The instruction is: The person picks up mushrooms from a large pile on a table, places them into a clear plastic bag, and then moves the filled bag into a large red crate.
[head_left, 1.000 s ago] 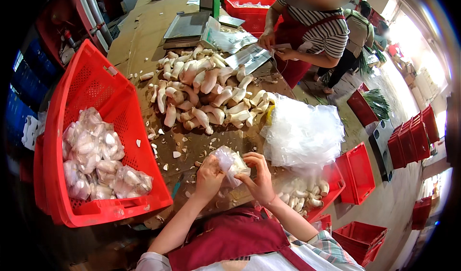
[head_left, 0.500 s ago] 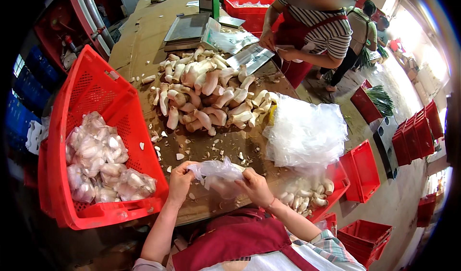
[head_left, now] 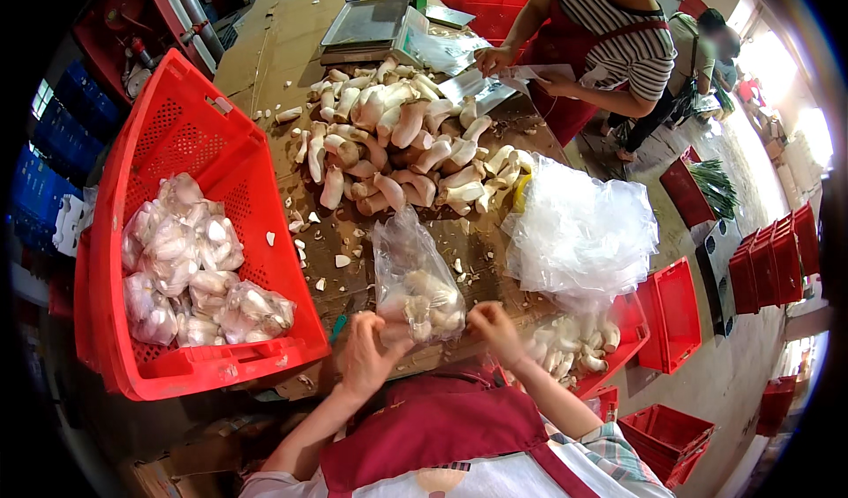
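A clear plastic bag [head_left: 397,255] with pale king oyster mushrooms [head_left: 431,304] in its lower end lies on the table in front of me, its loose mouth toward the mushroom pile [head_left: 389,136]. My left hand [head_left: 367,357] is at the bag's near left corner, thumb and fingers apart, gripping nothing. Just off the bag's right side is my right hand [head_left: 499,332], fingers loosely bent and apart, with nothing visible in them. To the right sits a stack of empty clear bags [head_left: 583,233].
On the left a tilted red crate [head_left: 300,348] holds several filled bags [head_left: 185,251]. A scale [head_left: 367,26] stands behind the pile. Across the table a person in a striped top [head_left: 618,48] handles a bag. A red crate of mushrooms [head_left: 632,339] is at my right; trimmings dot the table.
The bag, bunched between both hands before, now lies stretched out on the table with mushrooms at its near end. Both hands have let go and moved lower, to its sides.
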A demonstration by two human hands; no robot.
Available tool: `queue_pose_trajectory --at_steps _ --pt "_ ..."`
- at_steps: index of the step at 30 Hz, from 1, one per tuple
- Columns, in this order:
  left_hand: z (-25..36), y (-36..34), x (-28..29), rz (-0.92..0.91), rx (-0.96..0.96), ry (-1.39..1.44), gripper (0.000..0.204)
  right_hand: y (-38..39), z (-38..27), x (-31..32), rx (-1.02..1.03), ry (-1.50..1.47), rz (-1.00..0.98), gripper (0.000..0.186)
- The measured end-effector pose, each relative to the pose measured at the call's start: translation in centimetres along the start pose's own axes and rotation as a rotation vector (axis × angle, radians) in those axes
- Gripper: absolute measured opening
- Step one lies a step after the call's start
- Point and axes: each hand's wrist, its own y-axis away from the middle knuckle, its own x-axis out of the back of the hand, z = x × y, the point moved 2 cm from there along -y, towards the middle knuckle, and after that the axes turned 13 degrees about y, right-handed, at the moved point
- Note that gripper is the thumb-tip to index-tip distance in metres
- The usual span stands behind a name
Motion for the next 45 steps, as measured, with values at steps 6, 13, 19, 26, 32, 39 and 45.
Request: queue_pose_trajectory --at_steps 6,13,19,26,32,39,45 --pt "-0.8 0.2 -1.5 -0.149 -0.212 -0.279 0.011 0.2 1.7 -2.7 -0.061 -0.261 -0.039 0.032" --pt "0.7 -8.5 0.6 0.075 -0.109 0.034 0.014 -1.4 -8.7 -0.5 0.177 -0.411 0.163 0.028" --pt "5.8 -12.3 3.6 0.232 -0.253 0.129 0.018 0.4 -18.9 2.5 0.381 -0.296 0.087 0.017" --pt "7.3 -14.7 4.6 0.190 -0.196 0.163 0.019 0.0 -21.6 4.5 0.471 -0.282 0.040 0.015" --pt "9.7 -17.2 6.6 0.232 -0.214 0.383 0.023 0.4 -26.1 5.4 0.830 0.391 0.369 0.020" --pt "12.1 -18.5 6.6 0.168 -0.333 0.598 0.020 0.9 -31.2 4.8 1.314 0.954 0.740 0.022" --pt "-3.1 -12.5 5.4 0.274 0.158 0.272 0.019 0.4 -26.3 19.7 0.718 0.483 0.899 0.016"
